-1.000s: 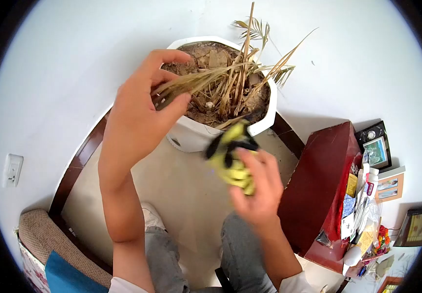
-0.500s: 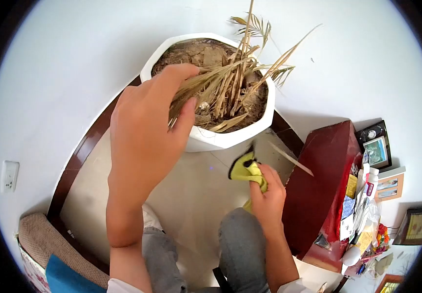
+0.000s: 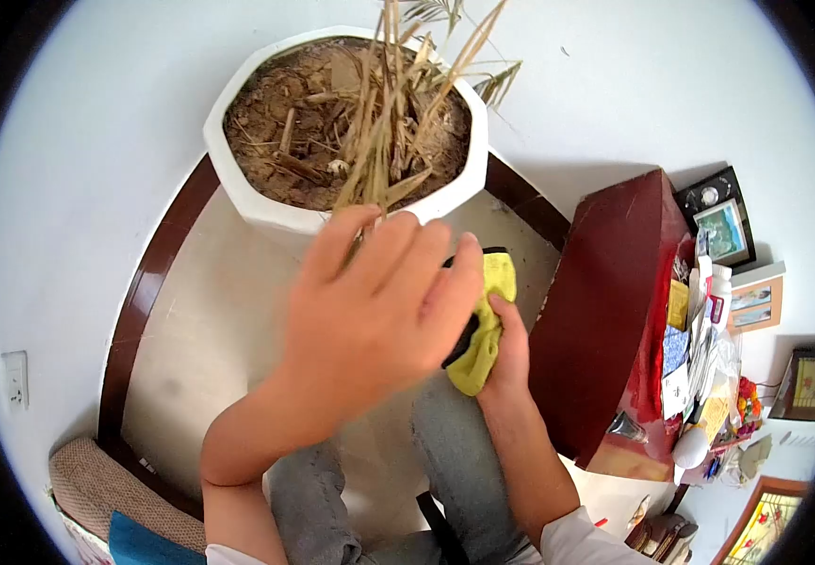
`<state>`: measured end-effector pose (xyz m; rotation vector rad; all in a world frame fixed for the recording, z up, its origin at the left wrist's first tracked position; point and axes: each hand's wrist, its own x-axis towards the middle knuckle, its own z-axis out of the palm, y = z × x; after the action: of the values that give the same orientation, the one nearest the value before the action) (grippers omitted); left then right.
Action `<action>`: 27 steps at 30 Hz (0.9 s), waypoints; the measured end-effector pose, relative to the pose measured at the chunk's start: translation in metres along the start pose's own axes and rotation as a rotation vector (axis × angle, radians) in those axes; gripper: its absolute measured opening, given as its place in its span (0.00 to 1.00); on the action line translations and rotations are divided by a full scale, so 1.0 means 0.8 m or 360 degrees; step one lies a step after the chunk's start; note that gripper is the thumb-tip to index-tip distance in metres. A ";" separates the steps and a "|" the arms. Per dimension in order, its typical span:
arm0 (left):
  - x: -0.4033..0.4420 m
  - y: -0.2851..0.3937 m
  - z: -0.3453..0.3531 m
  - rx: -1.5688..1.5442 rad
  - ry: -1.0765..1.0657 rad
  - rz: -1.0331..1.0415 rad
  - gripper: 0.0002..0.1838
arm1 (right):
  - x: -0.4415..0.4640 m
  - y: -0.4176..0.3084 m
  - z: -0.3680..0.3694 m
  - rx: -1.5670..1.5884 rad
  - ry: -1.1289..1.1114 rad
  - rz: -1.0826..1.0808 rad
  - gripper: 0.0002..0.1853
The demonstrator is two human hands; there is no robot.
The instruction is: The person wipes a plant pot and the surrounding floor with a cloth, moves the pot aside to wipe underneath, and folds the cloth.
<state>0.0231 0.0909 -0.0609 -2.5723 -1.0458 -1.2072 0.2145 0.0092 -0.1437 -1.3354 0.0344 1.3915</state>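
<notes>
A dried-out plant (image 3: 393, 122) stands in a white octagonal pot (image 3: 226, 132) filled with cracked soil. Its withered leaves (image 3: 358, 188) hang over the near rim as a narrow bundle. My left hand (image 3: 379, 292) is at the ends of these leaves, back of the hand up and fingers bent, seemingly gripping them; the palm is hidden and the hand slightly blurred. Close beside it, my right hand (image 3: 509, 353) holds a crumpled yellow-green cloth piece (image 3: 494, 278) with black edging. My left fingers overlap the cloth's left side; whether they touch it I cannot tell.
At right stands a dark red cabinet (image 3: 596, 301), its top crowded with bottles, papers and a picture frame (image 3: 723, 231). A brown cushion (image 3: 111, 480) and a blue one (image 3: 148, 541) lie at lower left. A socket (image 3: 15, 379) is on the left wall.
My left hand has moved right and toward me, and the leaves swung from the pot's left side to its near rim. The cloth in my right hand is raised closer to my left hand.
</notes>
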 end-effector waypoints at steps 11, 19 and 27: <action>0.020 0.037 0.117 0.0669 -0.0315 -0.0351 0.28 | 0.000 0.014 0.023 0.0202 0.0037 0.0163 0.21; 0.022 0.019 0.158 0.0579 -0.0022 -0.0282 0.20 | 0.010 0.023 0.015 0.0209 0.0114 0.0128 0.19; 0.006 -0.007 0.151 0.0713 0.0037 0.0064 0.13 | 0.019 0.032 0.022 0.0218 0.0097 0.0110 0.18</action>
<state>0.0986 0.1426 -0.1402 -2.2161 -1.1048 -0.8687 0.1897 0.0218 -0.1644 -1.2720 0.2146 1.3808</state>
